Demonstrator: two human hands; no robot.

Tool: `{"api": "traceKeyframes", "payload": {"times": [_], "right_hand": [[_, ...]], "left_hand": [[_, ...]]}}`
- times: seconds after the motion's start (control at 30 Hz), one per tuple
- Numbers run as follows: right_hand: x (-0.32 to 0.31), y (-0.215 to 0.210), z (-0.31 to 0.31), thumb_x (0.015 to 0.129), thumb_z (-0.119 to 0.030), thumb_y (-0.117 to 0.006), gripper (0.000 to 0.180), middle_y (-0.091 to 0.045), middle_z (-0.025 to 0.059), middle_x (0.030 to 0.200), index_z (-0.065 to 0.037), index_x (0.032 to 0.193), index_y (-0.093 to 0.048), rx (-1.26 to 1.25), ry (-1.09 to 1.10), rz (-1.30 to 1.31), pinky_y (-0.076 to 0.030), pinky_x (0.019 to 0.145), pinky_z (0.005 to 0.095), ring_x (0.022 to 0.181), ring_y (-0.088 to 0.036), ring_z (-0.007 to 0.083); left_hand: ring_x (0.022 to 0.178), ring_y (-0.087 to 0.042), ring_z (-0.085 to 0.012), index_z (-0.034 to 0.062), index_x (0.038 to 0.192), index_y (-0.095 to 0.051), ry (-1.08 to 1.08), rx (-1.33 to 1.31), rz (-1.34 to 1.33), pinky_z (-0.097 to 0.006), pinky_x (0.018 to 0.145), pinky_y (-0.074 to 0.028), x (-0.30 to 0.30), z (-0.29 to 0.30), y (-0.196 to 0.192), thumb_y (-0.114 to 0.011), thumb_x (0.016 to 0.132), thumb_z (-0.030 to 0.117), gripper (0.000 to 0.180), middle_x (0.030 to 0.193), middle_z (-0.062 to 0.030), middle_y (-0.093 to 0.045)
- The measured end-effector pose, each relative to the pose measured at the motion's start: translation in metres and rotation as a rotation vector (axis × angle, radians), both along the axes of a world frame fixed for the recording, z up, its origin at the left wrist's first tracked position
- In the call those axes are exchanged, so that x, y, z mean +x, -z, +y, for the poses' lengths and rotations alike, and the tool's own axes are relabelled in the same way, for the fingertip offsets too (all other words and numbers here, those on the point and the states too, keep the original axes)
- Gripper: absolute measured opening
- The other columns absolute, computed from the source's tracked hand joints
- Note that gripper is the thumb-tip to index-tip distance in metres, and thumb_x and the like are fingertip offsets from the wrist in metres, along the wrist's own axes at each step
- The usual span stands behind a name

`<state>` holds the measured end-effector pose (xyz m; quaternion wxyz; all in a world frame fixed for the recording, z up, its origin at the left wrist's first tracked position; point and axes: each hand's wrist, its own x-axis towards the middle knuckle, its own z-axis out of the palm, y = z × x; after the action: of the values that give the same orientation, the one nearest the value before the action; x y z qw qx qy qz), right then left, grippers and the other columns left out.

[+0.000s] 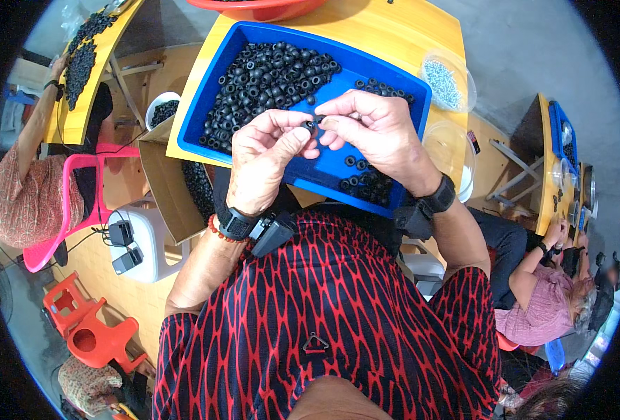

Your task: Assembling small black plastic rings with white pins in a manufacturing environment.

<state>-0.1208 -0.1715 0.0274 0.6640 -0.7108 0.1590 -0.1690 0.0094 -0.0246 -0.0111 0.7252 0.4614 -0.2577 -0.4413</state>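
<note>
1. Near the frame's centre, the left hand (264, 157) and right hand (376, 133) meet, fingertips pinched narrowly together on one small black rubber ring (312, 125).
2. Both hands hover above a blue rectangular plastic tray (408, 91), which sits on a yellow wooden table (394, 31).
3. A heap of black rubber rings (264, 80) fills the tray's upper-left part.
4. A clear plastic tub of small pale pieces (444, 80) stands at upper right.

Left hand (264, 157) and right hand (373, 129) raised together, fingers pinched tip to tip.
</note>
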Motion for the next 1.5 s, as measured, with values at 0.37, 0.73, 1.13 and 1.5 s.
{"api": "traceKeyframes", "payload": {"times": [0.37,0.73,1.13,1.5], "right_hand": [[0.003,-0.002,0.0,0.091,-0.002,-0.061,0.012,-0.067,0.007,0.08,0.002,0.1,-0.068,-0.252,-0.006,-0.002,-0.055,0.063,0.0249,0.07,-0.067,0.0112],[0.008,-0.017,-0.007,0.084,-0.004,-0.063,0.01,-0.062,0.0159,0.079,-0.001,0.092,-0.065,-0.832,-0.156,-0.111,-0.051,0.064,0.0406,0.075,-0.062,0.0339],[0.015,-0.005,-0.002,0.088,0.002,-0.06,0.01,-0.062,0.0124,0.078,0.003,0.097,-0.066,-0.783,-0.15,-0.074,-0.051,0.059,0.0321,0.068,-0.065,0.023],[0.007,-0.008,-0.002,0.088,0.003,-0.059,0.018,-0.06,0.0144,0.079,0.005,0.105,-0.065,-0.778,-0.179,-0.107,-0.053,0.062,0.0328,0.069,-0.065,0.0251]], "left_hand": [[0.079,-0.067,-0.0171,-0.0041,0.109,-0.062,0.008,0.03,-0.006,-0.032,0.073,-0.059,0.001,0.001,0.001,-0.065,0.092,0.006,0.02,0.094,-0.0127,-0.069],[0.074,-0.067,-0.0171,-0.0047,0.106,-0.062,-0.011,0.072,-0.08,-0.031,0.07,-0.058,-0.001,-0.001,-0.002,-0.066,0.091,0.004,0.018,0.091,-0.0123,-0.069],[0.07,-0.066,-0.0141,-0.0067,0.1,-0.061,-0.091,0.118,-0.069,-0.025,0.065,-0.056,-0.007,-0.004,-0.005,-0.064,0.09,-0.003,0.011,0.086,-0.0111,-0.069],[0.072,-0.067,-0.0149,-0.0075,0.1,-0.062,-0.058,0.144,0.004,-0.026,0.067,-0.057,-0.006,-0.005,-0.01,-0.063,0.091,-0.002,0.011,0.088,-0.0127,-0.069]]}}
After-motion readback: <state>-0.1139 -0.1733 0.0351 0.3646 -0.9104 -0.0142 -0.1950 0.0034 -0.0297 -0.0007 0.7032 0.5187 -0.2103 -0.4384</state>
